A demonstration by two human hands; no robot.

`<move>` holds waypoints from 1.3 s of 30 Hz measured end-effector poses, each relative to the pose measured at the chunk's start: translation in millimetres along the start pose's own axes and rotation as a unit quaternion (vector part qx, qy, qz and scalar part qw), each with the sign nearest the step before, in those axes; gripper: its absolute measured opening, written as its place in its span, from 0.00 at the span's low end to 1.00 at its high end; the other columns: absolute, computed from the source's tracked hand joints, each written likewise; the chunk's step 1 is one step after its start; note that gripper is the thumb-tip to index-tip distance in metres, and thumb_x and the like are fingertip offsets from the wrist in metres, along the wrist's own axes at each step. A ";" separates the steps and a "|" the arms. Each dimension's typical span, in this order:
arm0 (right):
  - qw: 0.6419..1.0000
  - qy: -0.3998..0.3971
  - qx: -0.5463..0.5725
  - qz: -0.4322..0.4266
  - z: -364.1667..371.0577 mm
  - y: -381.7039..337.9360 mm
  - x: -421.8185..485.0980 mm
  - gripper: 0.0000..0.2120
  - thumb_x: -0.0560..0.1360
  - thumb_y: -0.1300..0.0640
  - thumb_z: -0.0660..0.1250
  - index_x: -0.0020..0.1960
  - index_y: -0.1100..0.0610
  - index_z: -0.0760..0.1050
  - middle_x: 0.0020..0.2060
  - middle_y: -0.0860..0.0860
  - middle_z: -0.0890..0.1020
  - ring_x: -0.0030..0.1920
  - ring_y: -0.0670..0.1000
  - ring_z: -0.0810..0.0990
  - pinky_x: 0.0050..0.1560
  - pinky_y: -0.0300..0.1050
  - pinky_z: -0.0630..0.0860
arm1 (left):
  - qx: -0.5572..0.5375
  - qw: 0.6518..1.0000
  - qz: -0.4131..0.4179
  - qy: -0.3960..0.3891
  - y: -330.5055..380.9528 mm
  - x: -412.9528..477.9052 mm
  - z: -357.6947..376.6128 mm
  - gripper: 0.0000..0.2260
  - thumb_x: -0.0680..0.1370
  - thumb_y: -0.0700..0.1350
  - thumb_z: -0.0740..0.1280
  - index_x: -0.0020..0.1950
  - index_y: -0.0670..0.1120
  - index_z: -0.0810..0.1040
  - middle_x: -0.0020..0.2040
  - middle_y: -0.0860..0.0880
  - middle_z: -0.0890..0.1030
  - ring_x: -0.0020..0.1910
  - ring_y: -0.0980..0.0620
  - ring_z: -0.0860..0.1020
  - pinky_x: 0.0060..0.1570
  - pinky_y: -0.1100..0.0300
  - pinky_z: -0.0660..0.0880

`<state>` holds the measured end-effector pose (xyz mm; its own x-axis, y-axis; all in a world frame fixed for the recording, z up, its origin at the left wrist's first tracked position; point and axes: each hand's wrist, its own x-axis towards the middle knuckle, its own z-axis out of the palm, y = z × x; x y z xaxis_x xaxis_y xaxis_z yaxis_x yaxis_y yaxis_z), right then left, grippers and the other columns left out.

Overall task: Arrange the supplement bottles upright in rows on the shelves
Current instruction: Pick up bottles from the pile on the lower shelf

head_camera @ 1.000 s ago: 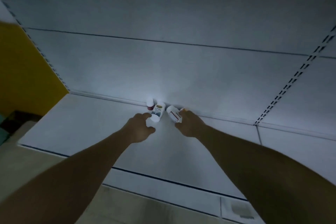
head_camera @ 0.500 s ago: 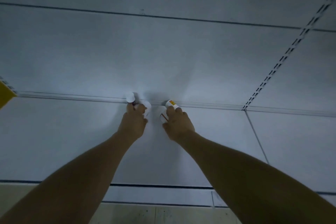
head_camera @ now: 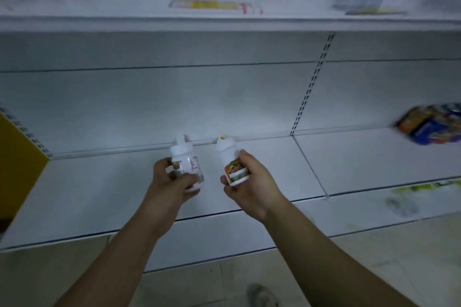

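Head cam, white shelf [head_camera: 99, 182], L hand [head_camera: 169, 187] grips white bottle [head_camera: 185, 161], R hand [head_camera: 252, 188] grips fruit-label bottle [head_camera: 233, 166]

Smooth white plastic left-hand bottle [head_camera: 187, 162] and glossy-labelled right-hand bottle [head_camera: 226, 152] — matt painted metal shelf [head_camera: 99, 182].

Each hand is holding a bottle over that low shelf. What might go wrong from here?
The right hand holds its fruit-label bottle tilted; set down like that on the shelf, it may topple. The left hand holds the other bottle just in front of a small white cap by the back wall, probably a third bottle, and could knock it. With both hands full, neither could catch a slip.
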<state>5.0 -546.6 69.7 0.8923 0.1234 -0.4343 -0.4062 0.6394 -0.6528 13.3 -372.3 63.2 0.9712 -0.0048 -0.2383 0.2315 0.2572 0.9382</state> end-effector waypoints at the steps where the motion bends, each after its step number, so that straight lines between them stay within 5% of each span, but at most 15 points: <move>1: 1.000 -0.008 -0.006 -0.014 7.9 -0.7 -17.3 0.09 0.77 0.50 0.63 0.50 0.56 0.76 0.33 0.53 0.79 0.33 0.52 0.79 0.38 0.43 0.72 | -0.003 1.000 0.013 -0.020 12.7 -16.4 0.7 0.23 0.73 0.31 0.67 0.61 0.51 0.66 0.54 0.43 0.78 0.50 0.42 0.82 0.49 0.48 0.78; 7: 0.993 -0.027 -0.061 -0.100 40.5 -31.0 -94.5 0.16 0.79 0.51 0.59 0.61 0.59 0.73 0.46 0.58 0.80 0.41 0.52 0.81 0.41 0.45 0.75 | 0.003 0.987 0.061 -0.150 79.6 -87.7 19.0 0.27 0.75 0.29 0.61 0.63 0.58 0.71 0.53 0.48 0.81 0.46 0.47 0.82 0.43 0.55 0.79; 10: 0.988 -0.022 -0.048 -0.143 47.1 -58.2 -129.0 0.15 0.78 0.51 0.60 0.58 0.60 0.74 0.45 0.59 0.80 0.39 0.53 0.81 0.35 0.43 0.76 | 0.000 0.980 0.086 -0.180 103.8 -111.6 44.2 0.30 0.74 0.26 0.53 0.59 0.60 0.72 0.48 0.54 0.84 0.47 0.51 0.82 0.44 0.56 0.80; 14: 0.977 -0.042 -0.016 -0.206 32.1 -99.4 -178.8 0.13 0.78 0.52 0.58 0.53 0.60 0.75 0.42 0.61 0.81 0.36 0.54 0.80 0.34 0.44 0.77 | 0.017 0.966 0.143 -0.214 122.9 -141.2 99.1 0.31 0.74 0.27 0.58 0.64 0.61 0.70 0.52 0.55 0.82 0.52 0.50 0.81 0.47 0.55 0.79; 23: 0.916 0.083 -0.105 -0.377 -113.0 -216.9 -308.9 0.11 0.78 0.50 0.60 0.56 0.53 0.74 0.46 0.58 0.82 0.40 0.52 0.82 0.37 0.43 0.78 | -0.031 0.933 0.155 -0.323 100.9 -199.3 317.1 0.21 0.74 0.32 0.64 0.60 0.54 0.73 0.49 0.49 0.84 0.49 0.48 0.82 0.45 0.54 0.80; 29: 0.855 0.171 -0.155 -0.464 -213.0 -285.9 -400.0 0.10 0.78 0.54 0.62 0.58 0.51 0.75 0.48 0.57 0.82 0.45 0.56 0.82 0.42 0.50 0.80 | -0.040 0.891 0.135 -0.431 64.8 -244.3 460.3 0.28 0.74 0.31 0.63 0.63 0.61 0.69 0.49 0.49 0.84 0.47 0.46 0.83 0.41 0.54 0.80; 34: 0.824 0.229 -0.181 -0.485 -270.2 -333.5 -444.5 0.11 0.78 0.55 0.61 0.60 0.49 0.72 0.48 0.57 0.79 0.43 0.53 0.81 0.38 0.46 0.79 | -0.010 0.868 0.126 -0.481 48.6 -267.7 546.3 0.27 0.75 0.31 0.63 0.61 0.63 0.70 0.50 0.48 0.83 0.48 0.44 0.82 0.55 0.40 0.75; 39: 0.810 0.269 -0.185 -0.488 -320.2 -384.5 -454.9 0.11 0.78 0.55 0.61 0.60 0.50 0.73 0.48 0.56 0.79 0.46 0.56 0.80 0.41 0.49 0.79 | -0.012 0.842 0.101 -0.530 32.7 -262.5 628.3 0.27 0.75 0.30 0.60 0.59 0.62 0.72 0.51 0.46 0.83 0.49 0.44 0.82 0.41 0.53 0.80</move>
<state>-307.9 -1091.6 319.5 0.6496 -0.7153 0.2576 0.3201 -0.0499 -0.9461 -198.4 -969.8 314.2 0.4994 -0.8148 0.2944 0.0676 0.3754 0.9244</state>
